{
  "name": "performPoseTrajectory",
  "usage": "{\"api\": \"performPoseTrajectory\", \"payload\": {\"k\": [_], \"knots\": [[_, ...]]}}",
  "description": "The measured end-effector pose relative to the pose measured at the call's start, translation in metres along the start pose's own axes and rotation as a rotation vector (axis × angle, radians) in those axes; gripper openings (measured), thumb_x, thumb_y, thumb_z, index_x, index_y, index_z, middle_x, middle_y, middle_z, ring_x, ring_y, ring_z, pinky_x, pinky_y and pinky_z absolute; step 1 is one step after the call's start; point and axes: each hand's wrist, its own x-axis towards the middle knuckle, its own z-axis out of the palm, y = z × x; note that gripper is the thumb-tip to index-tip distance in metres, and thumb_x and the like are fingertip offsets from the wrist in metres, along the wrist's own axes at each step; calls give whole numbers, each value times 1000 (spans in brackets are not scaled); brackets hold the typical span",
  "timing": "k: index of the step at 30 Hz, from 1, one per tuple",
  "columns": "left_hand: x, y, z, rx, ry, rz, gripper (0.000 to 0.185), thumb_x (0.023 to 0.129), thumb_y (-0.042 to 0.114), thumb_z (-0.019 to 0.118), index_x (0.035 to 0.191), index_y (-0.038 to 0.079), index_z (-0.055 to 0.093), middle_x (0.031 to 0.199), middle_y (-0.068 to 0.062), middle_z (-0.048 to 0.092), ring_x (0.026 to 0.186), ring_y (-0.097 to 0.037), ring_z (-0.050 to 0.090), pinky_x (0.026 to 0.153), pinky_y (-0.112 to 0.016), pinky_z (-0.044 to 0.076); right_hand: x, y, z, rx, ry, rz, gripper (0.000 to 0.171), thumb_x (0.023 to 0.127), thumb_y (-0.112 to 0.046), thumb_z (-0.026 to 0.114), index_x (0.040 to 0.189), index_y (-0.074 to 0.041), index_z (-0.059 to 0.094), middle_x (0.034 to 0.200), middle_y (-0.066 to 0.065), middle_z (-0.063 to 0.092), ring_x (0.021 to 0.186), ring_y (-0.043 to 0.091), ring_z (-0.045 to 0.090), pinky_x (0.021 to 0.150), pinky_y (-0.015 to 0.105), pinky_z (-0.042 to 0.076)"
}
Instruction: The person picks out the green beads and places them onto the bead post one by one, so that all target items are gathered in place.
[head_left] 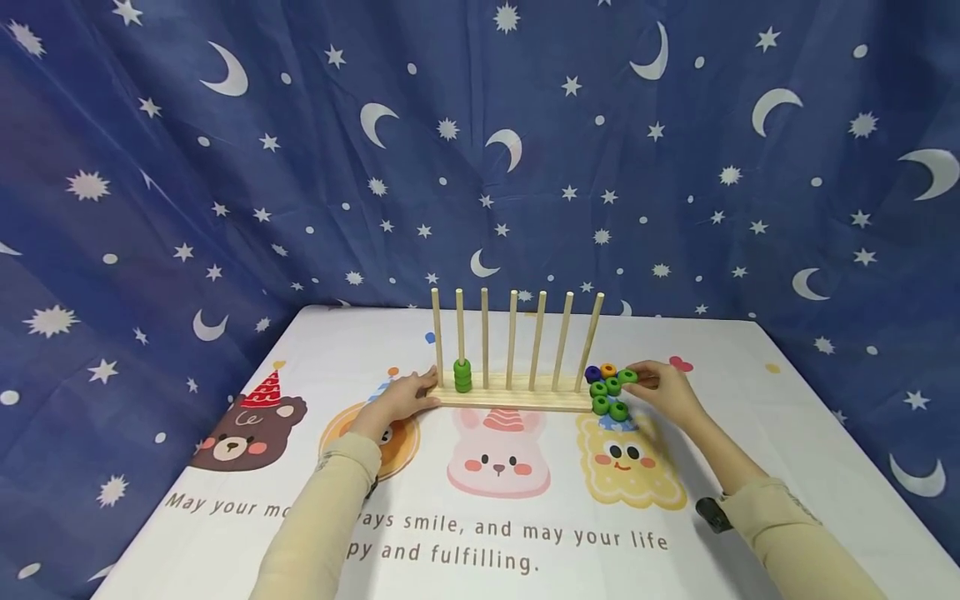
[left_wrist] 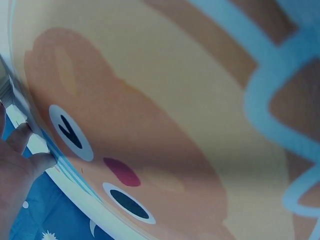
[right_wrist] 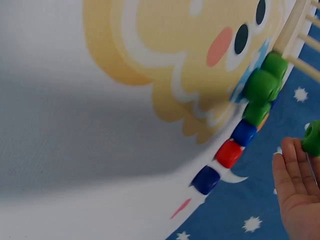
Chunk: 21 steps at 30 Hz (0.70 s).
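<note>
A wooden bead rack [head_left: 517, 403] with several upright pegs stands toward the back of the table. Stacked on its second peg from the left are green beads [head_left: 462, 377]. My left hand [head_left: 401, 397] holds the rack's left end, thumb in front and fingers behind; the left wrist view shows this hand [left_wrist: 20, 160] at its edge. Beyond the rack's right end, my right hand [head_left: 666, 390] pinches a green bead [right_wrist: 312, 139], raised off the table in the right wrist view. Several loose green beads [head_left: 601, 405] lie between that hand and the rack.
A purple bead [head_left: 593, 373] and an orange bead [head_left: 608, 370] lie behind the green ones. The right wrist view also shows a red bead [right_wrist: 229, 153] and a dark blue bead [right_wrist: 205, 180]. A starry blue curtain [head_left: 480, 167] hangs behind the printed tablecloth [head_left: 420, 575].
</note>
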Motion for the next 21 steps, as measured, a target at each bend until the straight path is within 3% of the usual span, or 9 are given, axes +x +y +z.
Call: {"api": "performPoseTrajectory", "payload": {"k": [11, 21], "knots": [[-2, 1, 2, 2, -2, 13, 55, 86, 33, 53, 133, 7, 39, 144, -8, 23, 129, -42, 22, 105, -53, 22, -9, -31, 11, 79, 14, -110, 33, 79, -12, 64, 107, 4, 58, 98, 21, 64, 84, 29, 64, 72, 30, 53], [0, 0, 0, -5, 1, 21, 57, 86, 34, 53, 134, 8, 36, 144, -7, 23, 129, -41, 23, 104, -53, 23, -3, -58, 19, 141, 14, -151, 36, 79, -13, 64, 112, 3, 56, 100, 18, 63, 90, 29, 61, 80, 38, 50]]}}
